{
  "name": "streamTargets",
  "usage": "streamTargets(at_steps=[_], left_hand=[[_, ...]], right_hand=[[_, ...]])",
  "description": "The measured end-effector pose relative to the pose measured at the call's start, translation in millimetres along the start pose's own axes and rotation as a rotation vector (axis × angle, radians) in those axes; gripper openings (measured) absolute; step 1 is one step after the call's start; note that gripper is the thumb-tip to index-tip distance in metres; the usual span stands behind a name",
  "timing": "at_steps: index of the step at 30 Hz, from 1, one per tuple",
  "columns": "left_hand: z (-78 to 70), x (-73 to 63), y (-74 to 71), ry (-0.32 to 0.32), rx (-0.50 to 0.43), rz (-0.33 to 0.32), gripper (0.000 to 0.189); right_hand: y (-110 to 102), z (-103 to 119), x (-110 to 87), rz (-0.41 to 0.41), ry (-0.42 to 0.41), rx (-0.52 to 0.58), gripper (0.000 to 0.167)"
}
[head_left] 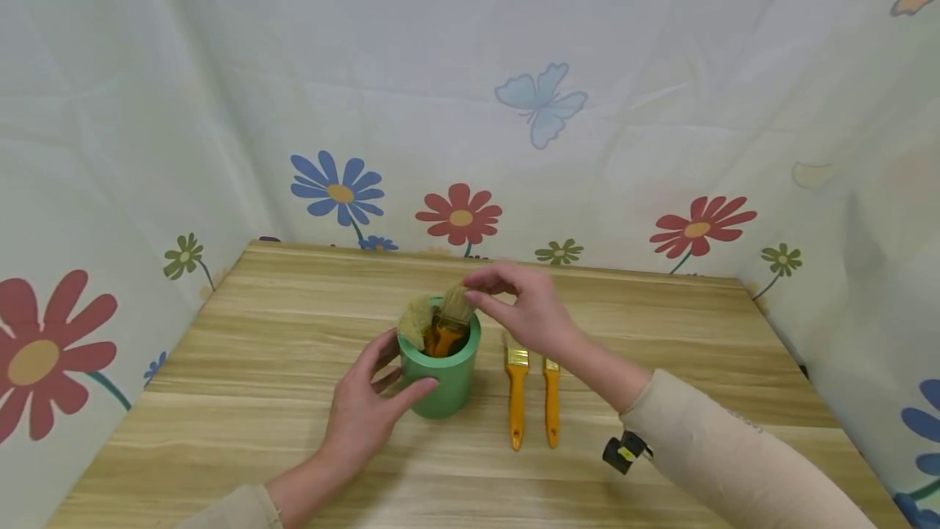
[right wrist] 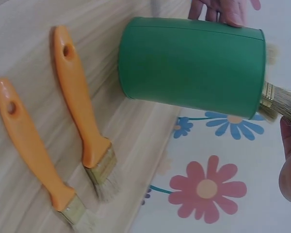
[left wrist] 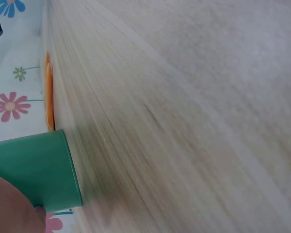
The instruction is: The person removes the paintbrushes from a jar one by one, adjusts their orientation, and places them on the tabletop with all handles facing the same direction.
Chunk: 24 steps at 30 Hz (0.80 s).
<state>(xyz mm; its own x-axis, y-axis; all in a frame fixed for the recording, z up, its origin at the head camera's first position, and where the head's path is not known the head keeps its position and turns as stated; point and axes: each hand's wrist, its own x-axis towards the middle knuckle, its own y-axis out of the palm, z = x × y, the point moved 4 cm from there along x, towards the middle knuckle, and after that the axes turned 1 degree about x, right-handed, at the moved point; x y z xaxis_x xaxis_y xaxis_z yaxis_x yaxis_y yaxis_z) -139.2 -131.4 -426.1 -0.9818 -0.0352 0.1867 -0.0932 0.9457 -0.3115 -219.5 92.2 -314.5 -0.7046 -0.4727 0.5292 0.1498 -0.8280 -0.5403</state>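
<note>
A green cylindrical cup (head_left: 448,386) stands on the wooden table with paintbrushes in it, bristles up. My left hand (head_left: 361,413) grips the cup's left side, thumb across the front. With thumb and fingertips, my right hand (head_left: 525,310) pinches the bristles of a paintbrush (head_left: 457,307) at the cup's right rim; its orange handle goes down inside. Another set of pale bristles (head_left: 415,323) leans over the left rim. How many brushes the cup holds I cannot tell. The right wrist view shows the held brush's metal band (right wrist: 267,93) just outside the cup's mouth.
Two orange-handled paintbrushes lie on the table right of the cup, a wider one (head_left: 517,398) and a narrower one (head_left: 552,408), bristles pointing away. A flower-printed white cloth (head_left: 411,104) hangs behind and beside the table (head_left: 294,333). A small black device (head_left: 622,452) sits at the right sleeve.
</note>
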Motion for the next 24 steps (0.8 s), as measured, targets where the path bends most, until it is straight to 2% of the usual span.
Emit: streamTargets(at_steps=[8,12,16,24], left_hand=[[1.6,0.6,-0.2,-0.016,-0.011,0.003,0.085],[1.3,0.8,-0.4,-0.011,-0.017,0.007,0.085],[1.5,0.7,-0.3,-0.008,-0.017,0.008,0.085],[2.1,0.8,0.2,-0.01,-0.018,0.005,0.084]], right_hand=[[-12.8,11.5,11.5,-0.051,-0.113,0.028,0.017],[-21.2,17.4,17.2,-0.072,-0.138,0.017,0.017],[-29.8,21.9,21.4,-0.074,-0.118,0.02,0.017],[-52.9,27.1,26.5,-0.105,-0.021,0.109,0.021]])
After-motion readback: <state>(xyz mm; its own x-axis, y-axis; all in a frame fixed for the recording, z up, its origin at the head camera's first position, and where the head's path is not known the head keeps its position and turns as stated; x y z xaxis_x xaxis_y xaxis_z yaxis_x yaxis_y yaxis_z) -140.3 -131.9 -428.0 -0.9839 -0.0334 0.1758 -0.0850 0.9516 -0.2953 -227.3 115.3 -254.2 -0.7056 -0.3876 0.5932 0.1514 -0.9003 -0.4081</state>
